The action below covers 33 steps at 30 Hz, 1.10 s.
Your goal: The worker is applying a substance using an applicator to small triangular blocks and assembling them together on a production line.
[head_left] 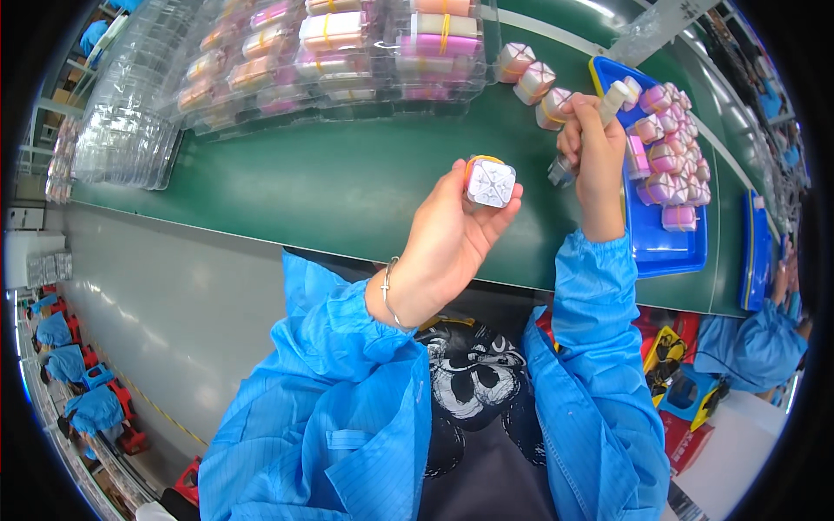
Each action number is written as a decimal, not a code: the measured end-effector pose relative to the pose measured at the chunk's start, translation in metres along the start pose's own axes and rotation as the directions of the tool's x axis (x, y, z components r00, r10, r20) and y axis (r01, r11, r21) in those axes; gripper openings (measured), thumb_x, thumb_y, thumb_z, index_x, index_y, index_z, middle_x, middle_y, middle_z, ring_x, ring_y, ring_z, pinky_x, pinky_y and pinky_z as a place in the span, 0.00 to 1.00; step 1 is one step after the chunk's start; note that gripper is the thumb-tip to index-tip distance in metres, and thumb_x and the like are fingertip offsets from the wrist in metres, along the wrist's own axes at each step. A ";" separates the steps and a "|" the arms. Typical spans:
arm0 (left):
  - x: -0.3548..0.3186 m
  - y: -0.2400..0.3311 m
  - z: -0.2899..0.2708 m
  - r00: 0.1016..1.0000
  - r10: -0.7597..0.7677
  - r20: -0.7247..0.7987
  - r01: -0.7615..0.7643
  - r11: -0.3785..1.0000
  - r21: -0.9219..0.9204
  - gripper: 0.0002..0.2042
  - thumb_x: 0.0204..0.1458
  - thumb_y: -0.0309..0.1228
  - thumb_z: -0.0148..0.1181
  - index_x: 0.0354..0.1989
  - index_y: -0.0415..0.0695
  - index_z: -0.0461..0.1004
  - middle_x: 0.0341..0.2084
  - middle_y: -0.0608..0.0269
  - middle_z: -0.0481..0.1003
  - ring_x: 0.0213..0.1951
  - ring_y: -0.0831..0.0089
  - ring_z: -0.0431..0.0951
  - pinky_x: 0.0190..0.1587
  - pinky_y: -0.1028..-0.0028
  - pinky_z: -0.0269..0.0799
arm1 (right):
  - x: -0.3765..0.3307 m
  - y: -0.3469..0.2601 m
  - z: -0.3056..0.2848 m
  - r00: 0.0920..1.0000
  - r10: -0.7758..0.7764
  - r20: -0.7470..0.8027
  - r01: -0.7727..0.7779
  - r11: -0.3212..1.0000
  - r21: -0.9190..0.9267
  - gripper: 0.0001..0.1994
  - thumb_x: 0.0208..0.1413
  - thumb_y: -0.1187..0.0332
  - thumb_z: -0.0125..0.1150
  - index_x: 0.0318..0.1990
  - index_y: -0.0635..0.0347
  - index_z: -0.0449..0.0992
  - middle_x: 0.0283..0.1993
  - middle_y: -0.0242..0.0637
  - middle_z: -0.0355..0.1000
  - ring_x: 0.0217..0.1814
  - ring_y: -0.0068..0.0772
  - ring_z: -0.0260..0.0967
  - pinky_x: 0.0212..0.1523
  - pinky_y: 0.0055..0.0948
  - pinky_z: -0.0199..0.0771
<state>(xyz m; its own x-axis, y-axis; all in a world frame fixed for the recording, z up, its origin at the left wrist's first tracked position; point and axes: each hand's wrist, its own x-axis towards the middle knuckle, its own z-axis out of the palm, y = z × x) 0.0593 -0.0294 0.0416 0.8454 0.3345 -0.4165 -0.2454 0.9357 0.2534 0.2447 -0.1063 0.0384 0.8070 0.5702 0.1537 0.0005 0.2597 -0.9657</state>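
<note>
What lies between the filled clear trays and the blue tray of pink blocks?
In the head view, three pink-and-white blocks in a slanting row, plus the right hand.

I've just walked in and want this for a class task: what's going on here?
Someone is working at a green table. Their left hand holds a small block, its white patterned end facing the camera. Their right hand grips a pale stick; its exact kind is unclear. Beside that hand, a blue tray holds many blocks. Clear trays of banded pieces sit further left.
</note>
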 end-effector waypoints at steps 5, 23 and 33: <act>-0.001 0.000 -0.001 0.998 -0.028 0.048 0.034 0.990 -0.138 0.16 0.68 0.37 0.40 0.48 0.37 0.68 0.43 0.55 0.74 0.47 0.63 0.77 0.51 0.69 0.80 | 0.000 0.000 0.000 1.000 0.002 -0.007 -0.002 1.000 -0.002 0.10 0.63 0.65 0.55 0.33 0.62 0.72 0.15 0.22 0.57 0.14 0.11 0.49 0.15 0.17 0.47; 0.027 0.021 -0.028 0.733 0.276 0.621 -0.522 -0.356 0.775 0.21 0.48 0.26 0.67 0.51 0.41 0.68 0.44 0.55 0.74 0.46 0.61 0.79 0.47 0.68 0.75 | 0.001 0.001 -0.004 0.999 -0.043 -0.031 0.042 0.999 -0.009 0.09 0.63 0.66 0.56 0.33 0.62 0.73 0.16 0.22 0.58 0.14 0.10 0.49 0.15 0.17 0.47; 0.027 0.020 -0.030 0.762 0.284 0.582 -0.448 -0.418 0.790 0.26 0.44 0.33 0.72 0.51 0.42 0.67 0.42 0.56 0.75 0.46 0.61 0.78 0.48 0.66 0.74 | -0.007 -0.007 0.004 0.992 -0.120 0.048 0.114 0.988 0.104 0.11 0.64 0.65 0.52 0.33 0.62 0.72 0.15 0.23 0.56 0.14 0.11 0.48 0.17 0.17 0.48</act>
<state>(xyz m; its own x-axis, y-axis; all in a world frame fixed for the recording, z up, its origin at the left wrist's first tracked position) 0.0629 0.0017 0.0096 0.8506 0.4552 0.2632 0.0985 -0.6296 0.7707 0.2369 -0.1093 0.0453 0.7716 0.5721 0.2781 0.0310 0.4028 -0.9148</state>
